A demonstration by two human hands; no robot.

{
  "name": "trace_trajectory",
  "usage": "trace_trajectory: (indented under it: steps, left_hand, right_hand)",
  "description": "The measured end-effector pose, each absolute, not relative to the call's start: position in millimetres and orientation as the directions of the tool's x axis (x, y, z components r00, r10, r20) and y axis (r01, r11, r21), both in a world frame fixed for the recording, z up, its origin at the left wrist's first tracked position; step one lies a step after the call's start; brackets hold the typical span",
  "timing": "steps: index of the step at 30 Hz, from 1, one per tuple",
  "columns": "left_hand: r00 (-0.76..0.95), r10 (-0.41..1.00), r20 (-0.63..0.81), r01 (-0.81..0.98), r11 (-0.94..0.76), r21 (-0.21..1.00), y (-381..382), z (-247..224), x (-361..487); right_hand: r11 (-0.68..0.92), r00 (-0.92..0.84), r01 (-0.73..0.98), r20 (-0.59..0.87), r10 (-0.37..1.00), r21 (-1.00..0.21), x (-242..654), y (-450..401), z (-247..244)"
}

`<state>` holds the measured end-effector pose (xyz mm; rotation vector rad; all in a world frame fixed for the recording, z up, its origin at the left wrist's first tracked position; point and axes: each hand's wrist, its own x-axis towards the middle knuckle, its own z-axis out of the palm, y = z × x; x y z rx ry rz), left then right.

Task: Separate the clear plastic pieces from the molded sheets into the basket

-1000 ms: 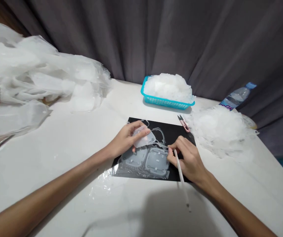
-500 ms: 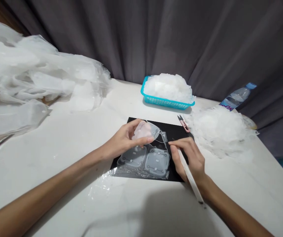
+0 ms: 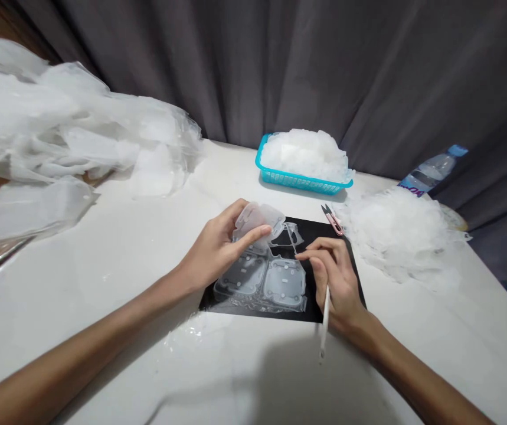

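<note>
Pinched in my left hand are translucent plastic pieces, held above the upper left of a black mat. My right hand is closed around a white pen-like tool, whose rear end points down toward me. Its index fingertip is at the thin edge of a clear plastic sheet lying on the mat. The sheet shows rounded squarish shapes in its lower part and an open cut-out near its upper right. The tool's tip is hidden by my fingers.
Behind the mat stands a turquoise basket heaped with translucent pieces. Small pink-handled snips lie by the mat's upper right corner. A loose pile of pieces and a water bottle are at right. Large plastic sheets fill the left.
The tool in my right hand has swung from slanting right to nearly upright in view. My left hand has tilted the held pieces up, and the view has shifted slightly.
</note>
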<state>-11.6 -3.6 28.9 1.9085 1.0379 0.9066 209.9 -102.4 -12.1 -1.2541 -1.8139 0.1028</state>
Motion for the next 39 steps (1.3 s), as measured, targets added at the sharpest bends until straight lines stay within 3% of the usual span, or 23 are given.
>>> trace_trajectory:
  steps: [9, 13, 18, 28, 35, 39]
  left_hand:
    - [0.463, 0.884, 0.063, -0.012, -0.065, 0.998, -9, 19, 3]
    - [0.500, 0.866, 0.036, -0.077, 0.003, 0.997, -14, 16, 7]
    - [0.516, 0.854, 0.069, -0.076, -0.034, 0.996, -17, 13, 8]
    - [0.470, 0.877, 0.099, 0.051, -0.138, 0.989, -18, 14, 4]
    - [0.452, 0.878, 0.159, 0.090, -0.222, 0.971, -18, 16, 1]
    - [0.436, 0.869, 0.236, 0.165, -0.335, 0.928, -19, 12, 0]
  right_hand:
    - [0.322, 0.123, 0.558, 0.460, 0.880, -0.765, 198, -95, -11]
    - [0.277, 0.054, 0.407, 0.326, 0.944, -0.870, 199, -92, -9]
    - [0.247, -0.092, 0.278, 0.230, 0.969, -0.928, 203, -86, -10]
    - [0.337, -0.085, 0.359, 0.329, 0.941, -0.870, 208, -82, -8]
    - [0.308, -0.051, 0.351, 0.310, 0.949, -0.884, 207, -85, -7]
    - [0.300, -0.125, 0.332, 0.273, 0.954, -0.894, 210, -84, -8]
